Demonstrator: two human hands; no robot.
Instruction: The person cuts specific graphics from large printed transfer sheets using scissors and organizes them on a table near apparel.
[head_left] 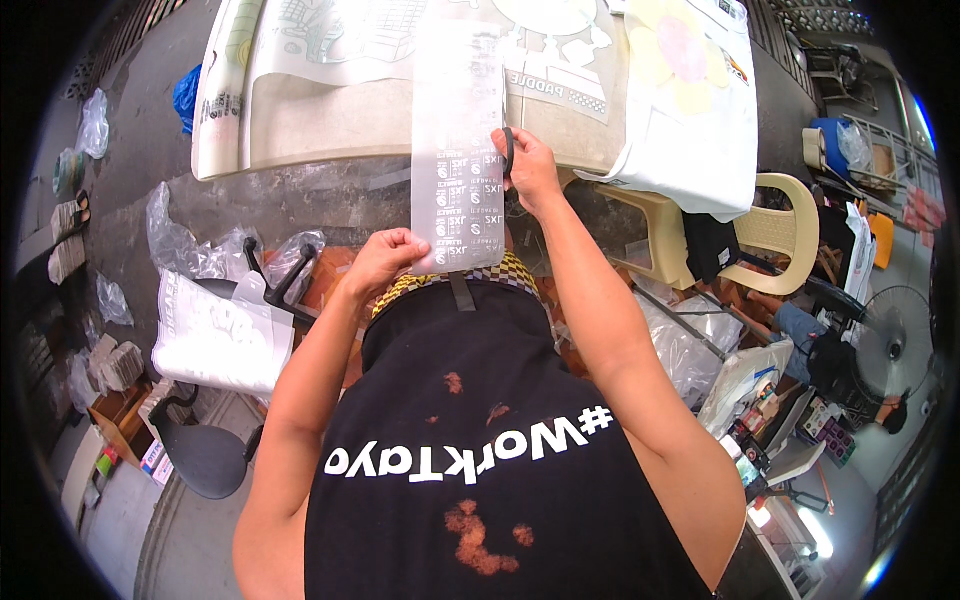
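Note:
A long translucent film strip, printed with rows of small white labels, hangs over the near edge of the table toward my lap. My left hand pinches its lower left corner between thumb and fingers. At the strip's right edge, my right hand is closed around black-handled scissors. The blades point away from me along that edge, partly hidden, so I cannot tell how far apart they are.
The beige table bears large printed film sheets, a rolled sheet at left and a white cloth with a flower print at right. A beige plastic chair and a fan stand right; another film sheet lies left.

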